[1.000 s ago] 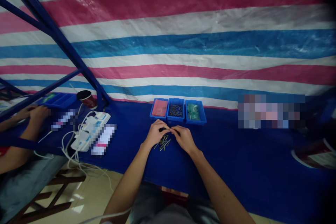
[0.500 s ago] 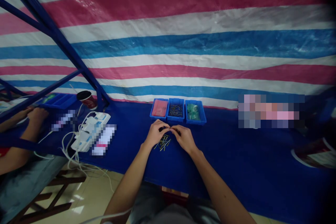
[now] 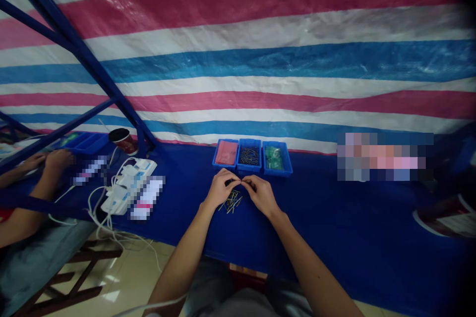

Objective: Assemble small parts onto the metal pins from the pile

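Note:
My left hand (image 3: 221, 190) and my right hand (image 3: 261, 195) meet fingertip to fingertip over the blue tabletop (image 3: 316, 228). Both are closed in a pinch on something small and dark, mostly hidden by the fingers. Just below them lies a loose pile of thin, brass-coloured and dark metal pins (image 3: 232, 202), perhaps screws or nails. Beyond my hands three small blue bins stand side by side. The left one holds flat pink pieces (image 3: 226, 152), the middle one many dark metal pins (image 3: 249, 155), and the right one green, plastic-looking pieces (image 3: 273, 158).
To the left, a white power strip (image 3: 128, 185) trails cables near a blurred-out flat item (image 3: 148, 198). A dark-lidded cup (image 3: 123, 141) stands by the blue frame post (image 3: 94, 72). A co-worker's hands (image 3: 55, 159) are further left. A red-and-white tub (image 3: 448, 215) sits at right.
My fingertips have shifted slightly around the small dark thing, which shows less now. The pile and bins stay put. The co-worker's hands have moved a little to the right.

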The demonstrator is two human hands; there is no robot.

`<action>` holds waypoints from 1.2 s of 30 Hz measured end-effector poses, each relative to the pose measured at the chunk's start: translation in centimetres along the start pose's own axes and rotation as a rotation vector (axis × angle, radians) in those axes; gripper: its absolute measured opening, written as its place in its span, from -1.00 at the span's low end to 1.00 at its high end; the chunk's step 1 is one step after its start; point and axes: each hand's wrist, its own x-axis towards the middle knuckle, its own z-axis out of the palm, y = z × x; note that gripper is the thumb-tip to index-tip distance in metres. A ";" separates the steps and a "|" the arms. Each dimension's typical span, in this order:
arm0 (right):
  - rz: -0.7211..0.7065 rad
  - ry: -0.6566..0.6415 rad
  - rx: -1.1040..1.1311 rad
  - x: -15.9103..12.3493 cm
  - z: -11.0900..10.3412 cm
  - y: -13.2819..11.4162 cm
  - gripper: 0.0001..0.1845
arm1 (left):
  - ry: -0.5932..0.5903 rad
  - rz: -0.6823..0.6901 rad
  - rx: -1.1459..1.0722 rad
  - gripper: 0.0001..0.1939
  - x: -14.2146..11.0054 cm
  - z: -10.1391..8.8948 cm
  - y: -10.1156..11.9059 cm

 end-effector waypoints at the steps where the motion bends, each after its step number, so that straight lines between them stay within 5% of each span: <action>1: -0.002 -0.001 0.000 0.0 0.0 0.0 -0.81 | 0.000 0.001 0.000 -0.82 0.0 0.0 0.0; 36: -0.020 -0.022 0.015 -0.1 -0.1 -0.3 -0.76 | -0.084 -0.013 0.066 -0.59 0.0 0.0 -0.1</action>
